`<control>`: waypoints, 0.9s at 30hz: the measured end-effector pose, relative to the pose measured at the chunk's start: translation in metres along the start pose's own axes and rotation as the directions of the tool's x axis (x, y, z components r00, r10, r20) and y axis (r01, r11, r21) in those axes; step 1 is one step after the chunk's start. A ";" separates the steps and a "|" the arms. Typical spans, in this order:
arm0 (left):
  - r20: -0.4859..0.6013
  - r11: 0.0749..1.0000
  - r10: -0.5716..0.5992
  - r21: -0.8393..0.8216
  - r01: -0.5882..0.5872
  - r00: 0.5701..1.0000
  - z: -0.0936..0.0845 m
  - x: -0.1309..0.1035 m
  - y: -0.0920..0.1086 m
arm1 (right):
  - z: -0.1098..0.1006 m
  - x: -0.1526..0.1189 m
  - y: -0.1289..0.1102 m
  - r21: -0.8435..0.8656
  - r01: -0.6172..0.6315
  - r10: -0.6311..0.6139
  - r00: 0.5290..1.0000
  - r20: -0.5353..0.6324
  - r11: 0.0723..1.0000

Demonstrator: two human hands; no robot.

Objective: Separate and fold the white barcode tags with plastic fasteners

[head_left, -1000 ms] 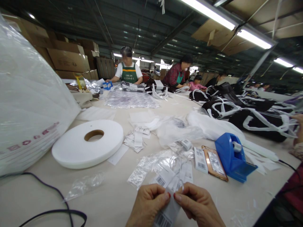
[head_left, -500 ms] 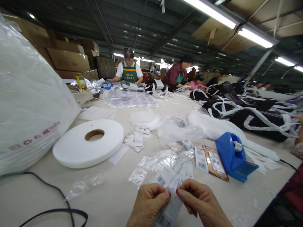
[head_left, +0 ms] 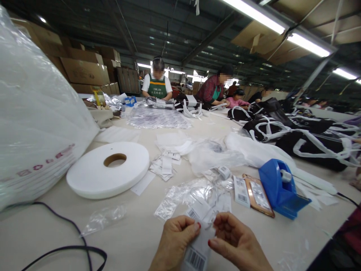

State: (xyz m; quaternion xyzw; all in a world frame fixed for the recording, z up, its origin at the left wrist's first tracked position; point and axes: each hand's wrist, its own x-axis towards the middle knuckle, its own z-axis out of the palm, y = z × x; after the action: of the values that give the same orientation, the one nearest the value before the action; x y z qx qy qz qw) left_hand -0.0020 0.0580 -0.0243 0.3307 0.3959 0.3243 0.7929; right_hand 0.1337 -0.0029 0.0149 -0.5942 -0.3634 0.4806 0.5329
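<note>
My left hand (head_left: pixel 175 241) is closed, thumb against finger, on a white barcode tag (head_left: pixel 196 256) at the near edge of the view. Just to its right, my right hand (head_left: pixel 239 241) has its thumb apart from its curled fingers, beside the tag's edge, with nothing visible gripped. Beyond the fingertips, more barcode tags with thin looped strings (head_left: pixel 207 194) lie on clear plastic bags (head_left: pixel 176 199). My fingers hide part of the held tag.
A blue tape dispenser (head_left: pixel 278 188) and a phone (head_left: pixel 258 194) lie to the right. At left are a large white roll (head_left: pixel 108 184), a bulging plastic bag (head_left: pixel 42 131) and a black cable (head_left: pixel 64 222). Black bags (head_left: pixel 310 146) pile up at far right; co-workers (head_left: pixel 158 82) stand across the table.
My right thumb and fingers have come apart from their pinch at the tag, and that hand is opened. My left hand keeps its hold. The view has shifted slightly.
</note>
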 end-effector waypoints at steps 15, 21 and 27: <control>-0.056 0.988 0.074 -0.135 -0.081 0.996 0.003 -0.001 0.000 | 0.002 -0.005 0.010 0.052 0.159 -0.160 0.987 0.022 0.986; -0.077 0.994 0.084 -0.066 -0.089 0.994 0.000 0.004 -0.004 | 0.003 -0.005 0.020 -0.099 0.320 -0.321 0.947 0.013 0.942; -0.052 0.996 0.083 -0.026 -0.085 0.995 -0.001 0.000 0.000 | 0.006 -0.005 0.027 -0.336 0.417 -0.463 0.884 -0.064 0.844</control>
State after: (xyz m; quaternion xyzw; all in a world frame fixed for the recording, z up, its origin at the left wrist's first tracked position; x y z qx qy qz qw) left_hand -0.0026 0.0585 -0.0244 0.3276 0.3973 0.3711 0.7727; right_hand 0.1243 -0.0105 -0.0109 -0.6043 -0.5224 0.2377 0.5526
